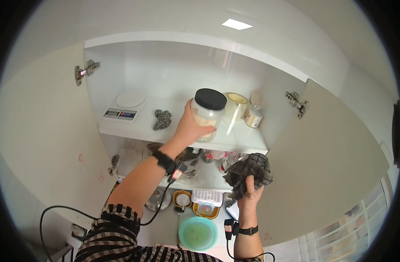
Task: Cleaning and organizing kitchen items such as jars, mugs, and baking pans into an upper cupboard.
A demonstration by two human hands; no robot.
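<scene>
My left hand (190,127) is closed around a clear jar (207,119) with a black lid, at the front of the upper cabinet shelf; whether its base touches the shelf I cannot tell. A crumpled dark grey cloth (252,170) is gripped in my right hand (250,190), in front of the lower shelf's right side. Just right of the jar stands a large roll of clear tape (234,106), with a small labelled bottle (254,117) beside it. To the left lie a grey scouring pad (162,119) and a white digital kitchen scale (121,113).
Both cabinet doors (42,131) stand open, with metal hinges (296,104) at their inner edges. Plastic bags (190,170) fill part of the lower shelf. On the counter below are a turquoise basin (198,233) of greenish liquid, yellow baskets (182,199) and a metal lid (159,199).
</scene>
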